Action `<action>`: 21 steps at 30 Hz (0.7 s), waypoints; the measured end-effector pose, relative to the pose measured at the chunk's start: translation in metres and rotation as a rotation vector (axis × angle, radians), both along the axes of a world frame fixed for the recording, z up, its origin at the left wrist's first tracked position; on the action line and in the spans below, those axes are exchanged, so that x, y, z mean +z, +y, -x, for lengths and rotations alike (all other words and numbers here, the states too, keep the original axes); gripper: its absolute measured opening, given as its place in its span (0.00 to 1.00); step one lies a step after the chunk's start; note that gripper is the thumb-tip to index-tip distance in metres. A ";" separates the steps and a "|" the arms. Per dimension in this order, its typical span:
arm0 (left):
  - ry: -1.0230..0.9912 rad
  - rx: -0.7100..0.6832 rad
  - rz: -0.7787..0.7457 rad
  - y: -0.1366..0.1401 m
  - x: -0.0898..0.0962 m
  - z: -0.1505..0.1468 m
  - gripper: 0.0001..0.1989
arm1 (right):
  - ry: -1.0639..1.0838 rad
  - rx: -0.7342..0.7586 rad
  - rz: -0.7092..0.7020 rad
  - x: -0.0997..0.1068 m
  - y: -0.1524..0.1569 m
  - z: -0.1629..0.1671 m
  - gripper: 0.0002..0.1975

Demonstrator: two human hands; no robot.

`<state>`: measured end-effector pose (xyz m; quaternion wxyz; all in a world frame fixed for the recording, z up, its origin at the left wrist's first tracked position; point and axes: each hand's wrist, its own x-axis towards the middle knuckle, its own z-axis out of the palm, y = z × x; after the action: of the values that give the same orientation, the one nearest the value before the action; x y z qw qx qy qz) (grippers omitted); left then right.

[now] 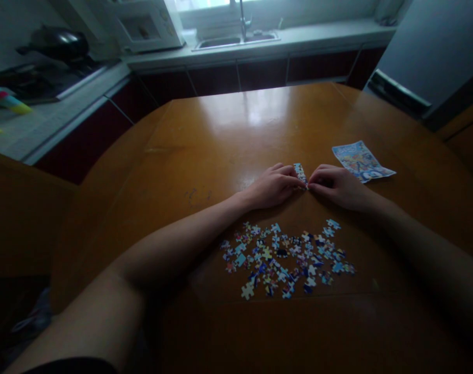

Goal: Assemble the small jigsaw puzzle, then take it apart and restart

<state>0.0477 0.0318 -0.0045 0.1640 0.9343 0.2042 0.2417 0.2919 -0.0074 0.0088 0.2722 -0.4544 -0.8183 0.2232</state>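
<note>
On the wooden table, a short strip of joined jigsaw puzzle pieces [299, 170] lies between my two hands. My left hand [273, 187] is closed at the strip's left side, thumb and fingers along its near end. From the right, my right hand [338, 188] pinches thumb and forefinger together at the strip's near right corner. A small puzzle piece seems to be in that pinch, mostly covered by the fingertips. Closer to me, many loose jigsaw pieces [267, 253] are spread in a wide patch, blue, white, yellow and dark.
A creased picture sheet [362, 160] lies beyond my right hand on the table [205, 140]. Behind the table run a counter with a sink [236, 41], a white microwave [143, 26] and a stove with a dark pan [61, 44]. A fridge [435, 52] stands at right.
</note>
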 end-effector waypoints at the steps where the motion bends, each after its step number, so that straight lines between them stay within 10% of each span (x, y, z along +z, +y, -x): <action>1: 0.002 0.003 0.002 0.000 0.000 0.000 0.14 | 0.000 -0.001 0.003 0.000 0.000 0.000 0.09; 21: 0.003 0.002 -0.003 0.001 -0.001 -0.001 0.14 | 0.016 0.002 0.002 0.000 0.000 -0.001 0.11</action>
<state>0.0487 0.0331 -0.0058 0.1620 0.9348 0.2049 0.2407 0.2929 -0.0071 0.0087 0.2778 -0.4521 -0.8164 0.2279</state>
